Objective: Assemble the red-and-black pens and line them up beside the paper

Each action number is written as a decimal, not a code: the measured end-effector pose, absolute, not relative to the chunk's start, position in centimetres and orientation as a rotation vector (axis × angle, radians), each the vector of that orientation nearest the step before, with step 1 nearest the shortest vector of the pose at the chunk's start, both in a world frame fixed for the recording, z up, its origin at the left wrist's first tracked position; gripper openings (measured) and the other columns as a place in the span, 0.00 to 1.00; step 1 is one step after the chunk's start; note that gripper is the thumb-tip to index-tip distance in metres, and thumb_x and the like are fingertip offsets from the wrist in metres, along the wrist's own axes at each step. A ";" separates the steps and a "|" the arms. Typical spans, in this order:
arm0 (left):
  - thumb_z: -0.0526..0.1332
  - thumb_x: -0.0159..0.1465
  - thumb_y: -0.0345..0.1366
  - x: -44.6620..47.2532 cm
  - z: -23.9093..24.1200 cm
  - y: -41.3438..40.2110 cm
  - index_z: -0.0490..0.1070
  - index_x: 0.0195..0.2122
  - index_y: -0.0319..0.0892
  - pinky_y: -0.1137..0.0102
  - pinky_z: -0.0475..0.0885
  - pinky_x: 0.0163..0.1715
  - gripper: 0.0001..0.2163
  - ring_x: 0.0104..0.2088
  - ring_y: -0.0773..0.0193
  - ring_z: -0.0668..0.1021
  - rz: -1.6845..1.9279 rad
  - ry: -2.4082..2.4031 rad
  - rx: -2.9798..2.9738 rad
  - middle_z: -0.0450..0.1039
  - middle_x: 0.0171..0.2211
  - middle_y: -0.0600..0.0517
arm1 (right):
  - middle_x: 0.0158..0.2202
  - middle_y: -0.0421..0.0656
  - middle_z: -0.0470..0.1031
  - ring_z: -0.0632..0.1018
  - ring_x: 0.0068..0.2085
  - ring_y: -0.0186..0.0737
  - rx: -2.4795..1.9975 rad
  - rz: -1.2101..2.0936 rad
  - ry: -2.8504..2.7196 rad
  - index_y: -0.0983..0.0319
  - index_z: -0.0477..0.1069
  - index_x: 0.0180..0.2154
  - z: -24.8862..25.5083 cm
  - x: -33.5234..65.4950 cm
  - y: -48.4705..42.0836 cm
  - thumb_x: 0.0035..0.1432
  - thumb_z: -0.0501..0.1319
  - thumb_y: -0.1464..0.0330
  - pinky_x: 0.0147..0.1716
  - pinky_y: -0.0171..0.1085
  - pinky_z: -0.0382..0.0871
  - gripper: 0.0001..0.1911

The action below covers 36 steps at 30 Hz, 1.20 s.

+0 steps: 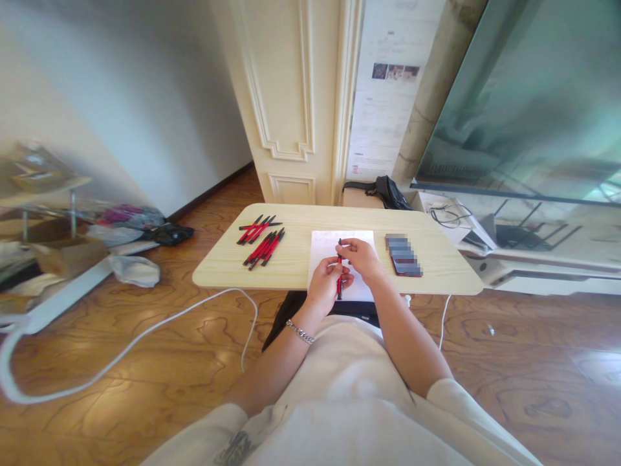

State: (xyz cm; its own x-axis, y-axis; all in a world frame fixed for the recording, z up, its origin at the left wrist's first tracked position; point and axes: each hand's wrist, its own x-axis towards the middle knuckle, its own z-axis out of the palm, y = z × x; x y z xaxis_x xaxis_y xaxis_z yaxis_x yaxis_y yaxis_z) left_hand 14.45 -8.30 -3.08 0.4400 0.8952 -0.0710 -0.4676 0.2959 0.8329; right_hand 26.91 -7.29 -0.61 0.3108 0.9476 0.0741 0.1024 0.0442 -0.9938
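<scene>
A red pen with black ends is held upright over a white sheet of paper. My left hand wraps its fingers around the pen's middle. At the pen's black upper end, the fingers of my right hand are pinched together. On the left of the table lie two groups of similar red and black pens: a rear group with some pens crossing, and a nearer group lying side by side. A phone, its screen pixelated, rests to the right of the paper.
The light wooden table has rounded corners. Behind it sit a black bag and a white box with cables. A white cable runs over the wooden floor at left. A large glossy screen stands at right.
</scene>
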 end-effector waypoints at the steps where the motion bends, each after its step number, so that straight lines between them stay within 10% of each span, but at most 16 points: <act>1: 0.64 0.58 0.34 14.4 -3.1 -8.3 0.65 0.44 0.40 0.66 0.74 0.31 0.14 0.28 0.64 0.78 0.979 0.608 0.841 0.72 0.29 0.50 | 0.27 0.41 0.76 0.74 0.28 0.36 -1.370 0.864 -1.056 0.63 0.72 0.40 -0.7 26.9 -7.2 0.46 0.67 0.59 0.27 0.34 0.62 0.20; 36: 0.62 0.59 0.34 14.1 -2.9 -8.4 0.68 0.45 0.41 0.71 0.71 0.27 0.13 0.27 0.66 0.78 0.980 0.651 0.957 0.73 0.34 0.48 | 0.38 0.46 0.79 0.76 0.33 0.35 -1.289 0.964 -1.121 0.62 0.74 0.45 0.8 27.9 -7.0 0.51 0.61 0.63 0.30 0.32 0.62 0.18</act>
State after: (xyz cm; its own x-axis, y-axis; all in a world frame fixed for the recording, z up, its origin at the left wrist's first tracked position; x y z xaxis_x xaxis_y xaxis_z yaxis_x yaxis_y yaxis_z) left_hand 14.14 -8.35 -2.86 0.4307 0.9015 -0.0424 -0.3892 0.2279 0.8925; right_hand 27.90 -7.04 0.83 0.2156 0.9730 0.0825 0.0641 0.0702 -0.9955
